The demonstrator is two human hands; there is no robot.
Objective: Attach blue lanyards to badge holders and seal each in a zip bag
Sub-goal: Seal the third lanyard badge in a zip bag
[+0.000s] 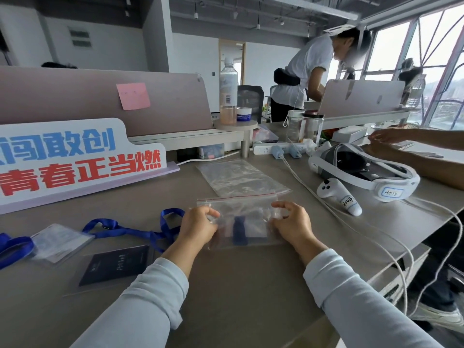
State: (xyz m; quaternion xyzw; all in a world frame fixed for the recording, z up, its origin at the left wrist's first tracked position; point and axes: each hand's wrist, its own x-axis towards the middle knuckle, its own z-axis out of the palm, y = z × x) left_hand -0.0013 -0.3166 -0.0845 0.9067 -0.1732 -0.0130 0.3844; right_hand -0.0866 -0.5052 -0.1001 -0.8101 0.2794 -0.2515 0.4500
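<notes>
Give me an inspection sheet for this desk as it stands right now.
Surface: grey desk.
Job's things: zip bag with a dark blue item inside; spare zip bags behind it; blue lanyard, clear badge holder and dark badge holder lying to the left.
Clutter: slogan sign, bottle, headset, controller.
Grippers: left hand and right hand each pinch the zip bag.
Cables: white cables run from the power strip and hang off the right edge.
Surroundings: standing person, windows.

A grey-brown surface (238, 285) carries clear zip bags (238, 177), blue lanyards (130, 232), two badge holders (60, 241), a slogan sign (75, 162), a white headset (364, 172) and its controller (336, 194).
</notes>
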